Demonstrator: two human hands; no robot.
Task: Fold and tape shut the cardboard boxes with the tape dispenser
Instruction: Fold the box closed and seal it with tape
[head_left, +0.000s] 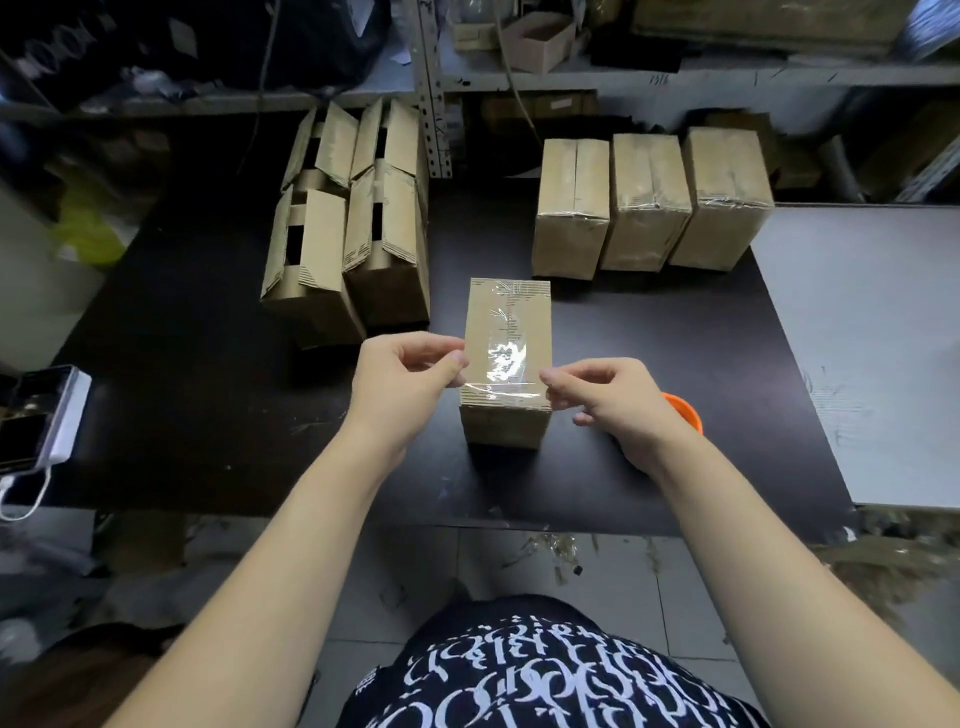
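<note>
Open-flapped boxes (343, 228) stand left on the matte black table (208, 389). The left hand (405, 379) and right hand (613, 405) each pinch an end of a glossy clear tape strip (506, 393) over the central rectangular cardboard box (506, 322). The orange tape dispenser (685, 410) sits behind the right hand.

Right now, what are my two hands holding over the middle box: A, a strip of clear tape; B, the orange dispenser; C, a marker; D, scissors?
A: the left hand and right hand each pinch one end of a clear tape strip stretched across the near end of the box.
</note>
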